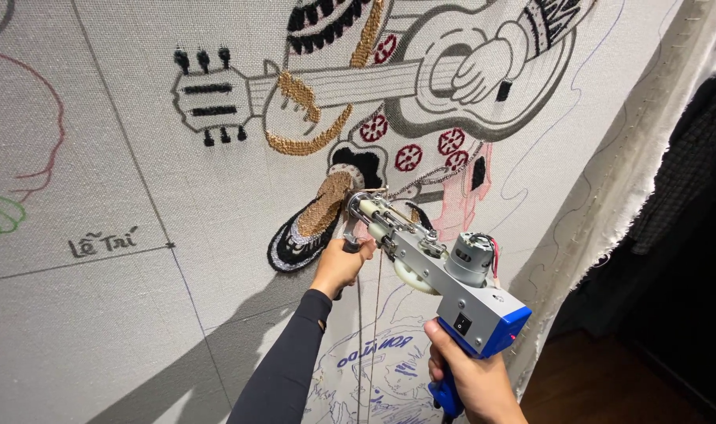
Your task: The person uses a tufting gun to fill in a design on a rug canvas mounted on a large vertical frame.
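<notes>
Grey cloth (98, 330) spreads wide around both hands (344, 263) clamped on tufting gun (444, 275).

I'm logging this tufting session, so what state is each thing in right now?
Tufting gun: held up, its tip pressed to the cloth.
Right hand: closed around the blue grip.
Left hand: gripping the front handle.
Backing cloth: stretched upright, partly tufted.
Shoe motif: mostly filled with yarn.
Yarn strands: hanging below the gun.
</notes>
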